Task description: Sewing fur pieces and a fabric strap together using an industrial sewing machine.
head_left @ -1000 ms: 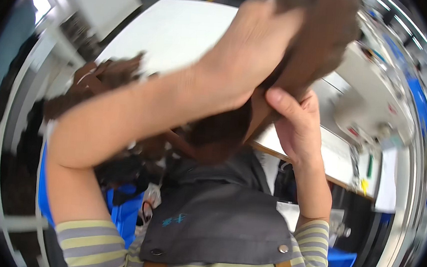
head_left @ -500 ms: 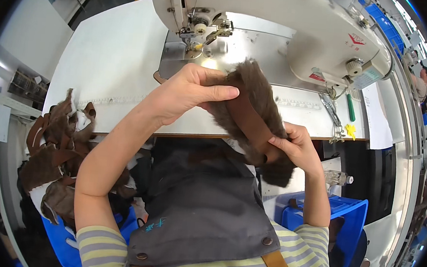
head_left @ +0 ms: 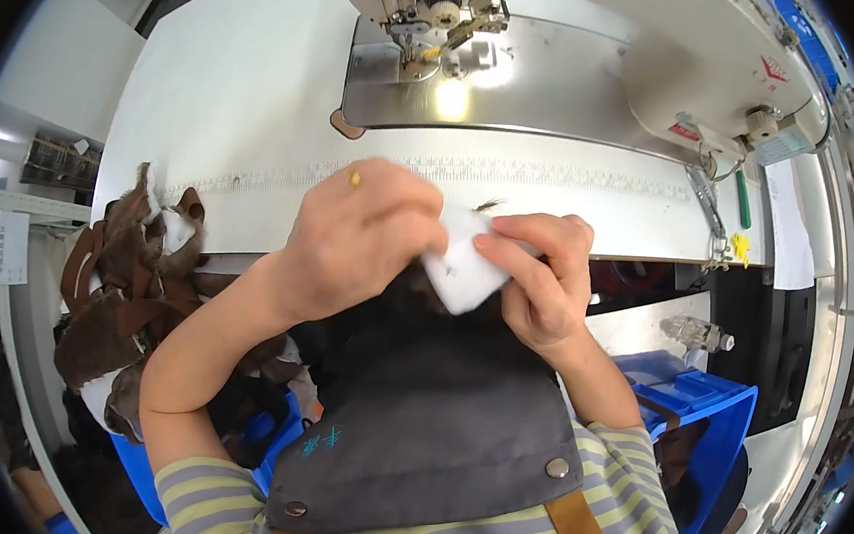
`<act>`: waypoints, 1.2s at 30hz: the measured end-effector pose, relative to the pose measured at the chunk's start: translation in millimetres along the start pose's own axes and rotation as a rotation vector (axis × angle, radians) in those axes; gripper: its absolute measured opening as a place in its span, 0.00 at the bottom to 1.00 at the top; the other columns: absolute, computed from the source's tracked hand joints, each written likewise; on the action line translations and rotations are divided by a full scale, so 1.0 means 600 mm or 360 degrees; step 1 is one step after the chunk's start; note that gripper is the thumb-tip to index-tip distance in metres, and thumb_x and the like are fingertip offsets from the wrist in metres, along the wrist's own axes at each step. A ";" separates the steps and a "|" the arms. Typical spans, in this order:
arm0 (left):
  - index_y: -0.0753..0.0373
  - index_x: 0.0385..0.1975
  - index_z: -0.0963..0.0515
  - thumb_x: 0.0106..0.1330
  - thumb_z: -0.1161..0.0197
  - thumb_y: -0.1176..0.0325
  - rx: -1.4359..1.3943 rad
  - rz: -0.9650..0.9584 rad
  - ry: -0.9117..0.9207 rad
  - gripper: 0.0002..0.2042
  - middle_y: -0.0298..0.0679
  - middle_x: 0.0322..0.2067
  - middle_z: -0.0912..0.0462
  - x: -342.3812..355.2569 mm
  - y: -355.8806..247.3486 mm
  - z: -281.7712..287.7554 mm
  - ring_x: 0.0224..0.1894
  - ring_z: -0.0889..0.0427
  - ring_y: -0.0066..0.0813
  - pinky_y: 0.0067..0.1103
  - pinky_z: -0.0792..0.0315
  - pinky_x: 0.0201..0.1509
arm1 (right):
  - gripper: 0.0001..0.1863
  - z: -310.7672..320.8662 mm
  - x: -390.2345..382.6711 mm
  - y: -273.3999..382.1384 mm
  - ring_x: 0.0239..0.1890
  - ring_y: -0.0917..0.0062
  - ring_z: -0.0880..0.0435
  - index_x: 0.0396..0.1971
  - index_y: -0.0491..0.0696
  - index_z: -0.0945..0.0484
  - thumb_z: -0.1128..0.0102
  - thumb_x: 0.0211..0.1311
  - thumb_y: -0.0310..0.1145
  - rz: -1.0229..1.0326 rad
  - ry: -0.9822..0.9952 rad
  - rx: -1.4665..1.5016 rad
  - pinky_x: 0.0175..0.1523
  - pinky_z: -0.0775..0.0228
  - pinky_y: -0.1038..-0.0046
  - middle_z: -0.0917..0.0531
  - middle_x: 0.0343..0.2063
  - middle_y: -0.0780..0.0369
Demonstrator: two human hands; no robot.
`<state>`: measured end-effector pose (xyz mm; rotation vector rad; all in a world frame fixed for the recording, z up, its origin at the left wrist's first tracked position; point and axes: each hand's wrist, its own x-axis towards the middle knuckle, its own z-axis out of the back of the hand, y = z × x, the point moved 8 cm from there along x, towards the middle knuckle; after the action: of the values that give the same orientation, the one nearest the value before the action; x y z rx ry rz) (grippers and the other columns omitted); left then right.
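Observation:
Between my hands, in front of the table edge, is a brown fur piece with its white backing (head_left: pixel 465 275) turned up. A dark tuft of fur pokes out at its top. My left hand (head_left: pixel 364 237) is closed on the left side of the piece, its fingers curled and a little blurred; a small yellow spot shows on one finger. My right hand (head_left: pixel 550 277) pinches the right side between thumb and fingers. Most of the brown side is out of sight beneath the white backing.
A sewing machine (head_left: pixel 703 68) stands on the white table (head_left: pixel 230 91), with a printed ruler scale along the near edge. Tweezers (head_left: pixel 705 201) and a green-handled tool (head_left: pixel 743 200) lie right. Brown fur pieces (head_left: pixel 106 332) heap at left; a blue bin (head_left: pixel 726 421) and clear bottle (head_left: pixel 698 334) are right.
The fur piece has come down toward me and been turned, so white backing shows where brown fur and a brown strip did. My right hand moved left, nearer my left hand.

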<state>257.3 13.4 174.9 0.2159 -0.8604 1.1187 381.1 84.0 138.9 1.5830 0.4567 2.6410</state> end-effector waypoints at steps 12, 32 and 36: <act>0.61 0.23 0.28 0.39 0.39 0.78 -0.0120 -0.0130 -0.0090 0.09 0.35 0.27 0.27 -0.042 0.003 -0.005 0.27 0.27 0.31 0.23 0.29 0.28 | 0.14 -0.030 0.011 -0.072 0.35 0.75 0.23 0.37 0.41 0.21 0.36 0.53 0.33 -0.0914 0.0497 0.0640 0.39 0.33 0.78 0.21 0.32 0.60; 0.69 0.37 0.21 0.62 0.39 0.69 -0.1786 0.2363 0.0229 0.09 0.37 0.35 0.18 -0.100 0.098 -0.062 0.35 0.19 0.21 0.18 0.24 0.39 | 0.22 0.004 0.004 -0.038 0.36 0.65 0.23 0.46 0.45 0.25 0.42 0.44 0.20 -0.0343 0.0011 -0.0223 0.45 0.39 0.63 0.20 0.35 0.61; 0.67 0.41 0.23 0.63 0.42 0.70 -0.1868 0.2394 0.0180 0.10 0.36 0.35 0.19 -0.106 0.100 -0.068 0.37 0.19 0.20 0.18 0.25 0.40 | 0.30 -0.075 0.000 0.069 0.63 0.64 0.33 0.55 0.44 0.29 0.40 0.51 0.39 -0.0311 0.0440 -0.0085 0.69 0.66 0.56 0.26 0.56 0.57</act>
<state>215.7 18.9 87.6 -1.7011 -1.4513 1.6681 347.6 33.8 130.1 1.0994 0.5159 2.7009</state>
